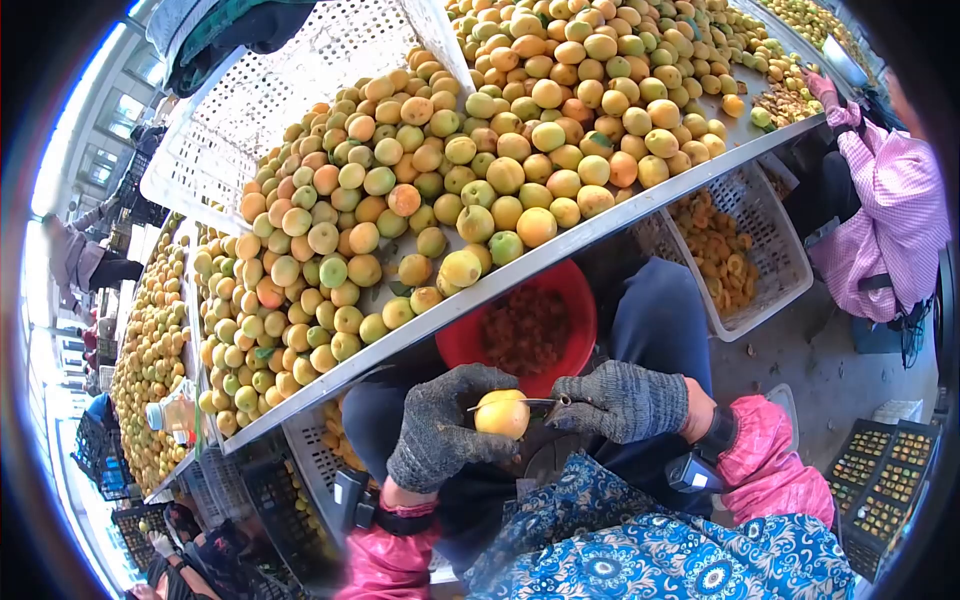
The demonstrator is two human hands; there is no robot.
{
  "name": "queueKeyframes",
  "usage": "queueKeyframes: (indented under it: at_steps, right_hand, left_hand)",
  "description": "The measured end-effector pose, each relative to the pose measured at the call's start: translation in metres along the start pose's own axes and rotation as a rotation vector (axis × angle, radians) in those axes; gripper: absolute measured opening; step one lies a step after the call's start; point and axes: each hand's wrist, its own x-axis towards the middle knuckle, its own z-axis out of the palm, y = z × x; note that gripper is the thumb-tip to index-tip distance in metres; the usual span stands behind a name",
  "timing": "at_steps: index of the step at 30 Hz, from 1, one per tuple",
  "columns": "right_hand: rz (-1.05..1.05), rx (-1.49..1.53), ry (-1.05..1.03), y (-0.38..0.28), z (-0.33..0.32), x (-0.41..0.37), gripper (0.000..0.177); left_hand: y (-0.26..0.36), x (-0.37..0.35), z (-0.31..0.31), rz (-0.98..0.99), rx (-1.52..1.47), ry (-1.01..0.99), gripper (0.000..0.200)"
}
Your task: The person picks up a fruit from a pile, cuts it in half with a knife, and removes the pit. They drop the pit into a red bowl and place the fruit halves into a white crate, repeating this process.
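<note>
My left hand (445,425), in a grey knit glove, holds a yellow-orange fruit (502,414) between thumb and fingers above my lap. From the right, my right hand (625,402), gloved in the same grey, is closed around the handle end of a small knife (535,402). The thin blade lies across the fruit. Just beyond my hands, a red basin (580,310) holds small dark orange pieces.
A metal-edged table (560,245) heaped with fruit (400,200) spans the front. A white crate (795,265) of orange fruit pieces stands at right, near a person in pink checks (890,210). Black trays (880,475) lie lower right; a white basket (270,90) rests on the table.
</note>
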Motion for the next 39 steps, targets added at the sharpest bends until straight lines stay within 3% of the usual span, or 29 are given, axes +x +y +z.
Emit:
queueKeyframes:
  at_steps: [1, 5, 8, 11, 12, 13, 15, 17, 22, 23, 25, 31, 32, 33, 34, 35, 37, 38, 39]
  right_hand:
    - [-0.005, -0.085, -0.002, 0.001, 0.0, 0.001, 0.027]
    - [0.085, -0.209, -0.111, -0.004, -0.004, 0.009, 0.024]
    - [0.0, -0.332, -0.099, -0.004, -0.003, 0.017, 0.022]
    - [0.023, -0.333, -0.115, -0.004, -0.001, 0.023, 0.029]
    - [0.057, -0.319, -0.018, -0.005, -0.001, 0.023, 0.028]
    - [0.089, -0.304, 0.079, -0.006, -0.001, 0.023, 0.027]
    - [0.047, -0.245, 0.2, 0.001, 0.013, 0.021, 0.026]
    - [0.055, -0.186, 0.342, 0.0, 0.024, 0.018, 0.027]
    - [0.069, -0.094, 0.349, -0.004, 0.031, 0.017, 0.029]
    - [0.075, -0.114, 0.281, 0.0, 0.029, 0.018, 0.029]
    - [0.08, -0.133, 0.213, 0.003, 0.028, 0.019, 0.029]
    - [0.171, -0.284, 0.185, -0.02, 0.019, 0.015, 0.03]
    - [0.245, -0.01, 0.226, -0.033, 0.01, 0.01, 0.03]
    - [0.318, 0.265, 0.26, -0.04, 0.005, 0.005, 0.03]
    - [0.261, 0.304, 0.347, -0.038, 0.004, 0.0, 0.033]
    - [0.262, 0.303, 0.343, -0.037, 0.006, 0.0, 0.033]
    - [0.088, 0.284, 0.375, -0.032, 0.012, 0.005, 0.041]
    - [-0.015, 0.243, 0.368, -0.031, 0.016, 0.013, 0.056]
    - [-0.071, 0.118, 0.366, -0.026, 0.023, 0.017, 0.064]
  left_hand:
    - [0.002, 0.001, -0.005, 0.029, 0.191, -0.072, 0.059]
    - [0.004, 0.006, -0.015, 0.032, 0.348, -0.215, 0.057]
    - [0.005, 0.012, -0.019, 0.06, 0.559, -0.317, 0.057]
    - [0.019, 0.018, -0.017, 0.11, 0.658, -0.223, 0.061]
    - [0.017, 0.016, -0.017, 0.116, 0.614, -0.092, 0.064]
    - [0.016, 0.013, -0.015, 0.119, 0.617, -0.093, 0.064]
    - [0.011, 0.007, -0.006, 0.001, 0.221, 0.191, 0.062]
    - [-0.004, -0.001, 0.012, -0.019, -0.261, 0.206, 0.052]
    - [-0.005, -0.006, 0.04, 0.018, -0.122, 0.458, 0.047]
    - [-0.008, -0.006, 0.041, 0.019, -0.124, 0.46, 0.047]
    - [-0.019, -0.006, 0.042, 0.138, 0.147, 0.46, 0.045]
    - [-0.03, -0.008, 0.035, 0.04, 0.18, 0.506, 0.044]
    - [-0.034, -0.009, 0.032, 0.036, 0.22, 0.535, 0.043]
    - [-0.031, -0.011, 0.026, -0.033, 0.133, 0.554, 0.041]
    - [-0.039, -0.015, 0.016, -0.061, -0.091, 0.496, 0.04]
    - [-0.048, -0.019, 0.01, -0.089, -0.313, 0.431, 0.04]
    - [-0.042, -0.022, 0.021, -0.06, -0.476, 0.316, 0.042]
    - [-0.038, -0.021, 0.03, -0.032, -0.637, 0.195, 0.044]
    - [-0.038, -0.024, 0.039, -0.04, -0.66, 0.205, 0.046]
